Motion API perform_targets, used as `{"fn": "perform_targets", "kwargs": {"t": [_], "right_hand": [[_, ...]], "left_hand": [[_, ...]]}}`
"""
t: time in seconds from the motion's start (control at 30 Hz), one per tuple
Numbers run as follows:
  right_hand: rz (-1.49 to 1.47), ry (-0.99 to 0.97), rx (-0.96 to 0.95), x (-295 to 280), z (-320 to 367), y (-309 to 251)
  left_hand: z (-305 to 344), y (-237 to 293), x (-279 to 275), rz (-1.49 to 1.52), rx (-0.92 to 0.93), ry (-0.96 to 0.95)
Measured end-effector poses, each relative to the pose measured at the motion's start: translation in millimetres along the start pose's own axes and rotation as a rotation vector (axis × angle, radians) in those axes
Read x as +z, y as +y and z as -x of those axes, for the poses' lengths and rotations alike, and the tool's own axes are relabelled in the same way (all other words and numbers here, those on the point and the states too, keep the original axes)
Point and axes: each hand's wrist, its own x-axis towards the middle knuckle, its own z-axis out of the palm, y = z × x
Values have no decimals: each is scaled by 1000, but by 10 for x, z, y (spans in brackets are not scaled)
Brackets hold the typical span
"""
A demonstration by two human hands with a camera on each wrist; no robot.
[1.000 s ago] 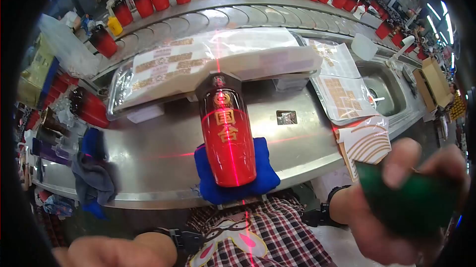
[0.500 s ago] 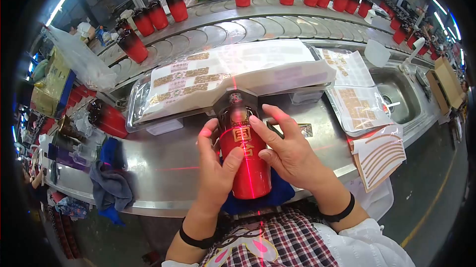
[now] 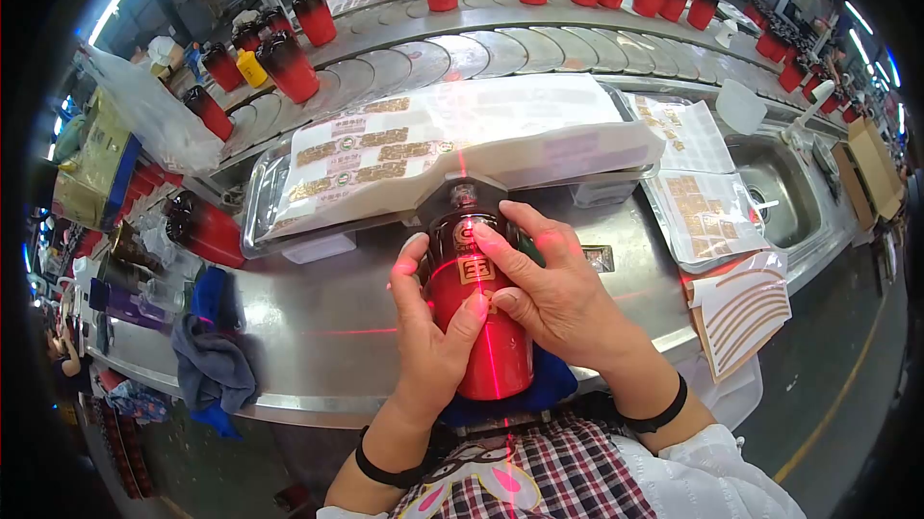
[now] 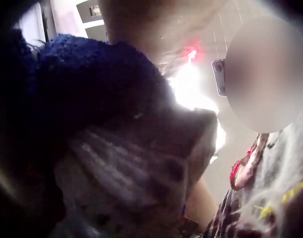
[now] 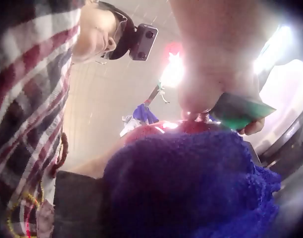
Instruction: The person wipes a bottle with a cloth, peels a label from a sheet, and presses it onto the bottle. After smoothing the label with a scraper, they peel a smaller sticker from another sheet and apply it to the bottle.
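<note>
A person in a plaid shirt leaned over a steel counter (image 3: 318,307), both hands on a red bottle (image 3: 493,355). The bottle lay on its side on a folded blue cloth (image 3: 558,386) at the counter's near edge, its dark neck pointing away from the person towards a tray (image 3: 252,216) of label sheets. The left hand (image 3: 433,331) grasped the bottle from the left, fingers curled up its side and the thumb laid across the front. The right hand (image 3: 558,293) came in from the right, its fingers (image 3: 505,249) spread over the gold label near the bottle's shoulder and pressing on it. The right wrist view showed a green card (image 5: 240,111) pinched in that hand, just above the bottle and the blue cloth; from the head view only a dark sliver of it showed between the fingers. A thin red line of light ran along the bottle and another crossed the counter. The left wrist view was blurred and showed little beyond blue cloth and a bright glare. A grey rag (image 3: 217,365) hung over the counter edge to the left. To the right lay sheets of curved gold strips (image 3: 741,307), with a sink (image 3: 784,187) beyond them. Behind the tray, a curved conveyor (image 3: 500,49) carried many more red bottles (image 3: 289,66) standing upright.
</note>
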Motion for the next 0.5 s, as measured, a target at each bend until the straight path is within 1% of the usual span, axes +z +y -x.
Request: {"fn": "perform_targets", "kwargs": {"t": [0.2, 0.3, 0.4, 0.5], "right_hand": [[2, 0, -12, -6, 0, 0], [-9, 1, -18, -2, 3, 8], [-33, 4, -19, -2, 7, 27], [-33, 10, -23, 2, 11, 32]], "left_hand": [[7, -36, -13, 2, 21, -16], [4, -8, 3, 173, -3, -35], [15, 15, 3, 278, -17, -52], [24, -14, -4, 203, -6, -46]]}}
